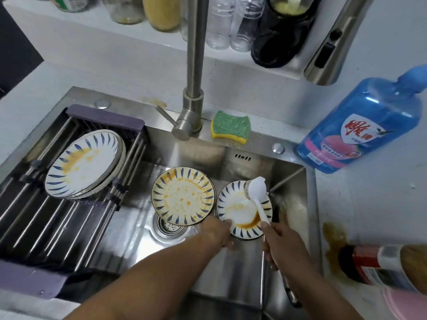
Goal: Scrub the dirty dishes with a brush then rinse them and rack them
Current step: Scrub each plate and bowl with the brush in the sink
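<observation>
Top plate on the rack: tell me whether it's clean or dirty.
Dirty. The top plate of the stack lying on the rack has orange smears across its middle, so it has not yet been scrubbed.

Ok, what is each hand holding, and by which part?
The right hand grips the white brush by its handle. The left hand holds the small plate by its near rim.

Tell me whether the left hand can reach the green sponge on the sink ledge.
Probably yes: the sponge lies uncovered right of the faucet, but the left hand first must release the plate it grips.
</observation>
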A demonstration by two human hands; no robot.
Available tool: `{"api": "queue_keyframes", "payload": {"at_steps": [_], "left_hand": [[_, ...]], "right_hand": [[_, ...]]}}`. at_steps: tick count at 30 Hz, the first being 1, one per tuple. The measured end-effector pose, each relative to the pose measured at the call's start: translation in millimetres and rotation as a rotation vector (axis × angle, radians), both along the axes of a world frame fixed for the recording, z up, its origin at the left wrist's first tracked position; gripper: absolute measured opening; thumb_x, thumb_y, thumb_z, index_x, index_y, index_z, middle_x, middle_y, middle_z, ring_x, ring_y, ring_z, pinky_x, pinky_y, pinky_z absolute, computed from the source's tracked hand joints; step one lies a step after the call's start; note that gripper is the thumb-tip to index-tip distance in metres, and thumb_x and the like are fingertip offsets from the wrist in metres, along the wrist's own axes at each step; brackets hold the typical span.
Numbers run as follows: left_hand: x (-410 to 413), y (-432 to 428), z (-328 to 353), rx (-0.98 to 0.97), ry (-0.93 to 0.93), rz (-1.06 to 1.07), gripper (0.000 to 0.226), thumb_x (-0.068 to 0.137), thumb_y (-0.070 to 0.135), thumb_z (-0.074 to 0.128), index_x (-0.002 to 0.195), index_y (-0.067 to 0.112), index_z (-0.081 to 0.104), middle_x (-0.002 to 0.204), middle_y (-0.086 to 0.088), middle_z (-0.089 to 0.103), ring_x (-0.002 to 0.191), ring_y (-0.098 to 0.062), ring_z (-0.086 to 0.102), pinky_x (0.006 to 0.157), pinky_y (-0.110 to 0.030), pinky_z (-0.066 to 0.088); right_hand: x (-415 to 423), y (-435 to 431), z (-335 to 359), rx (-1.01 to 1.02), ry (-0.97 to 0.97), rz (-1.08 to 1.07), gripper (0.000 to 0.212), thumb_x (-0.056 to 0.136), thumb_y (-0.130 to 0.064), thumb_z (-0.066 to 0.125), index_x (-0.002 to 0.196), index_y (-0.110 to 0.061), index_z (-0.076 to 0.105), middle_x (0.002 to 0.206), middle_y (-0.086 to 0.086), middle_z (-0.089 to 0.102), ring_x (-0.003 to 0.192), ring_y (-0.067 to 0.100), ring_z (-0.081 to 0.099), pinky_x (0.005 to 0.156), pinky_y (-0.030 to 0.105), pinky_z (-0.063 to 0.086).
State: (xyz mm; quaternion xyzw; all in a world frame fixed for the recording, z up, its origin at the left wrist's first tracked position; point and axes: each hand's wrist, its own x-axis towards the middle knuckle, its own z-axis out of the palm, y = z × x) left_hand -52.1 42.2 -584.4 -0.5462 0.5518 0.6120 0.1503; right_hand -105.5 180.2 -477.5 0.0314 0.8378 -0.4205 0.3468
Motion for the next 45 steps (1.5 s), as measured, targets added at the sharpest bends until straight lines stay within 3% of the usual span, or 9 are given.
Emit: {"api": "queue_keyframes", "payload": {"at_steps": [3,6,15,20,24,27,32,37,45], "left_hand": [[-10,3,2,0.042,-0.002,0.031,0.037,0.103,0.021,0.058,0.125,-0.007,0.062,0.103,-0.021,0.073,0.057,-0.021,0.062,0.043,-0.019,0.046],[-13,9,25,-0.079,-0.062,-0.188,0.031,0.103,0.018,0.054,0.13,0.008,0.064,0.127,-0.012,0.07,0.099,-0.025,0.07,0.076,-0.023,0.052],[-17,13,25,0.036,0.195,0.358,0.027,0.087,0.0,0.064,0.092,0.013,0.041,0.087,-0.014,0.053,0.066,-0.023,0.05,0.048,-0.025,0.047],[-1,1,55,0.327,0.307,0.271,0.044,0.085,-0.017,0.057,0.122,0.006,0.055,0.103,-0.014,0.073,0.078,-0.028,0.075,0.055,-0.036,0.061],[20,-18,91,0.527,0.425,0.247,0.047,0.085,-0.023,0.043,0.114,0.007,0.063,0.095,-0.012,0.079,0.081,-0.029,0.077,0.063,-0.042,0.064],[40,-34,121,0.542,0.484,0.187,0.055,0.082,-0.027,0.039,0.119,0.007,0.062,0.098,-0.013,0.079,0.087,-0.033,0.077,0.07,-0.048,0.065],[73,-56,166,0.557,0.558,0.05,0.066,0.081,-0.029,0.043,0.134,0.008,0.054,0.116,-0.018,0.074,0.103,-0.04,0.073,0.082,-0.057,0.06],[100,-78,214,0.552,0.628,-0.009,0.061,0.084,-0.03,0.041,0.132,0.005,0.055,0.115,-0.022,0.074,0.103,-0.04,0.073,0.076,-0.052,0.063],[139,-113,258,0.504,0.787,0.096,0.062,0.085,-0.031,0.038,0.134,0.006,0.048,0.116,-0.026,0.072,0.103,-0.05,0.07,0.08,-0.064,0.056]], "right_hand": [[-3,9,-4,0.035,-0.008,0.009,0.023,0.103,-0.031,0.055,0.088,-0.019,0.067,0.06,0.005,0.057,0.045,0.016,0.048,0.044,0.024,0.037],[-3,14,-7,0.067,-0.026,0.029,0.029,0.103,-0.034,0.055,0.086,-0.014,0.067,0.059,0.003,0.057,0.042,0.014,0.046,0.045,0.024,0.035],[-2,19,2,0.145,-0.02,0.127,0.033,0.103,-0.035,0.052,0.083,-0.012,0.064,0.056,-0.001,0.057,0.046,0.014,0.048,0.05,0.028,0.036],[-8,22,26,0.283,0.111,0.405,0.029,0.107,-0.035,0.037,0.099,-0.029,0.064,0.076,-0.004,0.06,0.068,0.015,0.055,0.068,0.033,0.044],[0,34,70,0.433,0.235,0.71,0.029,0.109,-0.037,0.032,0.123,-0.056,0.047,0.106,-0.014,0.065,0.092,0.003,0.061,0.078,0.023,0.048],[7,33,98,0.609,0.352,0.841,0.039,0.109,-0.038,0.03,0.144,-0.055,0.036,0.134,-0.013,0.062,0.108,0.006,0.062,0.09,0.024,0.047],[3,-4,138,0.569,0.498,0.792,0.042,0.11,-0.028,0.035,0.149,-0.04,0.042,0.124,-0.004,0.067,0.101,0.013,0.064,0.089,0.025,0.048],[42,-47,195,0.394,0.486,0.862,0.038,0.107,-0.046,0.036,0.143,-0.056,0.041,0.129,-0.008,0.066,0.111,0.016,0.062,0.095,0.035,0.051],[69,-31,259,0.597,0.634,0.879,0.038,0.106,-0.053,0.025,0.14,-0.07,0.025,0.131,-0.009,0.063,0.111,0.018,0.062,0.09,0.035,0.051]]}}
